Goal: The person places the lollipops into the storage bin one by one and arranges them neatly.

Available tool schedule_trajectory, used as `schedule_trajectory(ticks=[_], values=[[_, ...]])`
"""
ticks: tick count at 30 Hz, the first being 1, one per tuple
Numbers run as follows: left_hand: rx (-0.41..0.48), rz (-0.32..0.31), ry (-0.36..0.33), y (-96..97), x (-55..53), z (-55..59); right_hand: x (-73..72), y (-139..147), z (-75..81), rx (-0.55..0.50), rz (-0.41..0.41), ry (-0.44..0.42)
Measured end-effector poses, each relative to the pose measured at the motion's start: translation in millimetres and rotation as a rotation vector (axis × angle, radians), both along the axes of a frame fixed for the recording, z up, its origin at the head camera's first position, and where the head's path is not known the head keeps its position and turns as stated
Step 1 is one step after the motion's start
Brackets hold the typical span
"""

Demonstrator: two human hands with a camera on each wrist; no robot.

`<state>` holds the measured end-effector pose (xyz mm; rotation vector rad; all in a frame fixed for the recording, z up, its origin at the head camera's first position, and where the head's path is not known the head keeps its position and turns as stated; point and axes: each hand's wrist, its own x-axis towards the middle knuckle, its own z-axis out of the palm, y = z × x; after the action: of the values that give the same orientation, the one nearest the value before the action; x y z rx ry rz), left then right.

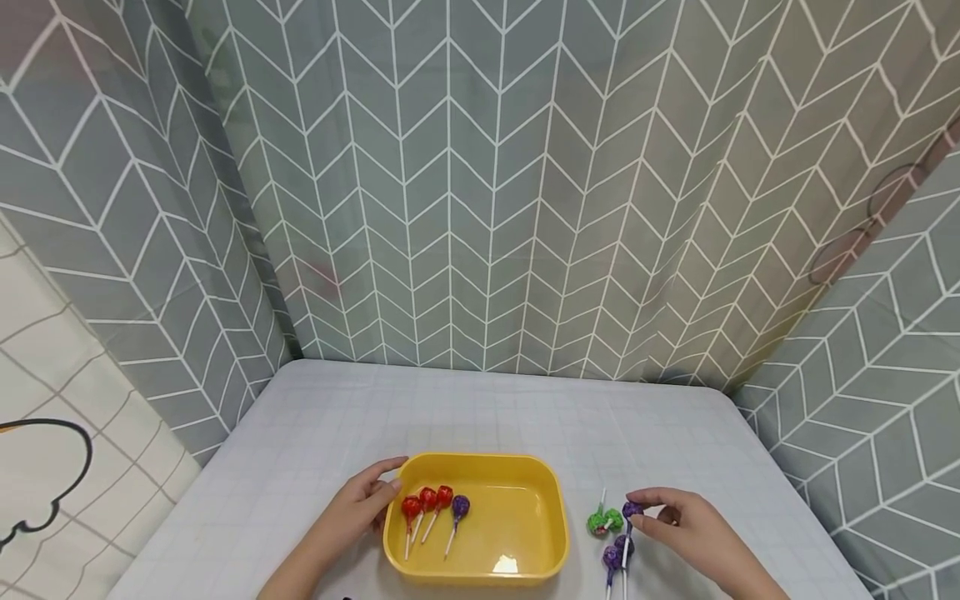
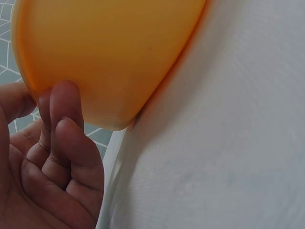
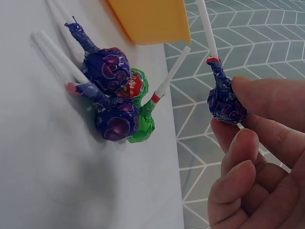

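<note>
My left hand (image 1: pixel 358 507) grips the left rim of a yellow tray (image 1: pixel 480 579), thumb over the edge and curled fingers against the outer wall (image 2: pixel 128 52). Inside, on the tray's left side, lie several lollipops: three red ones, such as the middle red lollipop (image 1: pixel 427 498), and one purple lollipop (image 1: pixel 461 506). To the right of the tray, my right hand (image 1: pixel 693 525) pinches another purple lollipop (image 3: pixel 226 102) by its wrapped head, thumb against fingers, stick pointing away from the palm. Below it are two purple lollipops (image 3: pixel 107 69) and green lollipops (image 3: pixel 143 129) on the table.
A white cloth-covered table (image 1: pixel 300 433) lies under everything. Grey curtains with white zigzag lines (image 1: pixel 465 208) stand behind it and along both sides. At the far left hangs a pale cloth with a line pattern (image 1: pixel 67 375).
</note>
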<state>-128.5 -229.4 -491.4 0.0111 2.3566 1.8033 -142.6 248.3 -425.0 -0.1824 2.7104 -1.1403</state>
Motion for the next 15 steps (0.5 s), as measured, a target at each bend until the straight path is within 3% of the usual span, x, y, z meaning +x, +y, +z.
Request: schedule_trajectory(ticks=[15], values=[[0.009,0.002,-0.010,0.8,0.0,0.4,-5.6,-12,8.6,0.021,0.055,0.070]])
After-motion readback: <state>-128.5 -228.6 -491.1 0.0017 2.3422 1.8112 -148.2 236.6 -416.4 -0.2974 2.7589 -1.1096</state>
